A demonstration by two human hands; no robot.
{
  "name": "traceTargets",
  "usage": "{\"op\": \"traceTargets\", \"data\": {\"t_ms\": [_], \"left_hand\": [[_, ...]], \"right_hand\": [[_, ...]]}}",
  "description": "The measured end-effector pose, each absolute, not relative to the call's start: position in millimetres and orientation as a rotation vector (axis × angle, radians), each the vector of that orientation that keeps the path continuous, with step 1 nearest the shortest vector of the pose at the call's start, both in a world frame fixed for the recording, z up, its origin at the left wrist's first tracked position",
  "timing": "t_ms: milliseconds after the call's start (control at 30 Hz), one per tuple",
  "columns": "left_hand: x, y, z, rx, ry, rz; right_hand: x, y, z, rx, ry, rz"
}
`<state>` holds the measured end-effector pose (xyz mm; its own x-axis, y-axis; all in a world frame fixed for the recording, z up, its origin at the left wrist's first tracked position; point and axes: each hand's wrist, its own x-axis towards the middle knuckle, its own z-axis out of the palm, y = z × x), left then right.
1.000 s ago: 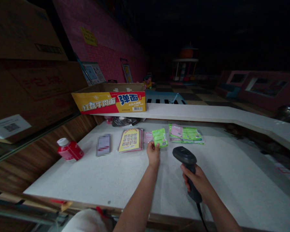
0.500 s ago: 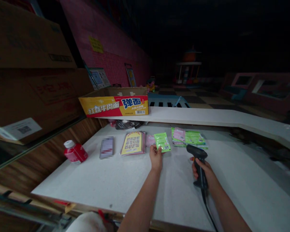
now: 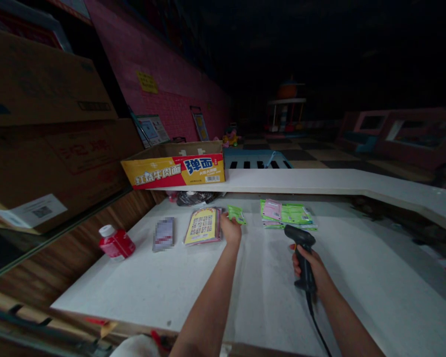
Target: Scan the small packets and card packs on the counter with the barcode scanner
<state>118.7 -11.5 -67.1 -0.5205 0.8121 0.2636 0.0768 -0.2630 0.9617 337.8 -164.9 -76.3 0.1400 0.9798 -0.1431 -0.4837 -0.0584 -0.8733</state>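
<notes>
My left hand (image 3: pixel 231 229) has its fingers closed on a green packet (image 3: pixel 237 214), just right of a stack of cards with a yellow top sheet (image 3: pixel 202 226). The fingertips are partly hidden. Wrapped in my right hand (image 3: pixel 307 263) is a black handheld scanner (image 3: pixel 305 280), its head tilted up to the left and its cable running down. Beyond the scanner lies a pile of green packets (image 3: pixel 295 214) with a pink packet (image 3: pixel 272 209) on top. A phone-like flat object (image 3: pixel 164 234) lies left of the cards.
On the white table (image 3: pixel 186 277) a red bottle (image 3: pixel 116 243) stands at the left. A yellow and red carton (image 3: pixel 178 168) sits on the raised white ledge (image 3: pixel 301 181). Large cardboard boxes (image 3: pixel 52 153) are stacked at the left.
My left hand has moved left with the green packet, closer to the yellow-topped cards, and the packet now lies at a flatter angle. The scanner stays in my right hand. The view has shifted slightly.
</notes>
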Motion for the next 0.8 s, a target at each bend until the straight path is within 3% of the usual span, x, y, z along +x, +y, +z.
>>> {"op": "traceTargets", "data": {"t_ms": [267, 400, 567, 800], "left_hand": [[107, -8, -43, 1.367, 1.938, 1.52], [111, -20, -44, 1.847, 2.114, 1.202], [116, -31, -61, 2.335, 1.873, 0.737], [112, -32, -89, 2.236, 1.919, 0.727]], "right_hand": [[337, -164, -76, -1.0, -0.69, 1.334], [338, -164, -78, -0.991, -0.692, 1.353], [338, -163, -79, -0.996, -0.683, 1.354], [339, -161, -82, -1.005, -0.674, 1.362]]}}
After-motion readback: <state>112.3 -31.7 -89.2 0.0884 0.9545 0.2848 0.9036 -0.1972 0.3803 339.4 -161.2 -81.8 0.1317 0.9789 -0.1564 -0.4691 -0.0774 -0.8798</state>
